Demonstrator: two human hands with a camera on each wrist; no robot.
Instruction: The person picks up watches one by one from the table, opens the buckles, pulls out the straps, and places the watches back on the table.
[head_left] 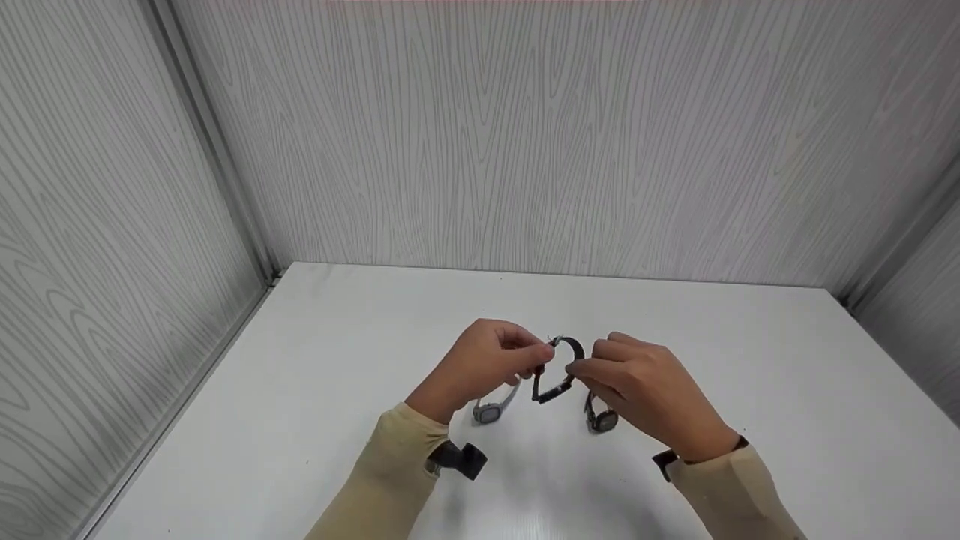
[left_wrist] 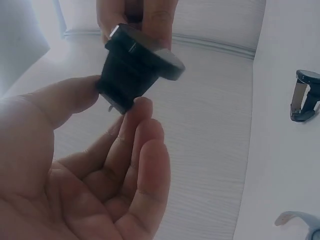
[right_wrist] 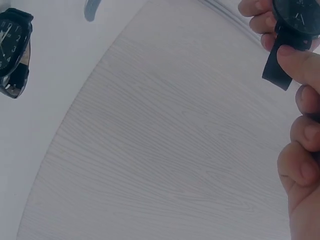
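A black wristwatch [head_left: 556, 391] hangs in a loop above the table, held between both hands. My left hand [head_left: 495, 360] pinches one side of it with thumb and fingertips. On the other side, my right hand [head_left: 645, 382] grips the strap between thumb and forefinger. The right wrist view shows its round dark dial [right_wrist: 298, 15] with light hands, and the strap's end sticking out below the thumb. In the left wrist view the watch [left_wrist: 132, 62] appears dark and partly blurred, the left thumb and fingertips at its lower end.
On the white table [head_left: 360, 345], a pale grey watch [head_left: 489, 413] lies below the left hand. Another watch, black with a numbered dial [right_wrist: 10, 45], stands below the right hand. Wood-grain panels [head_left: 525, 135] rise at the back and both sides.
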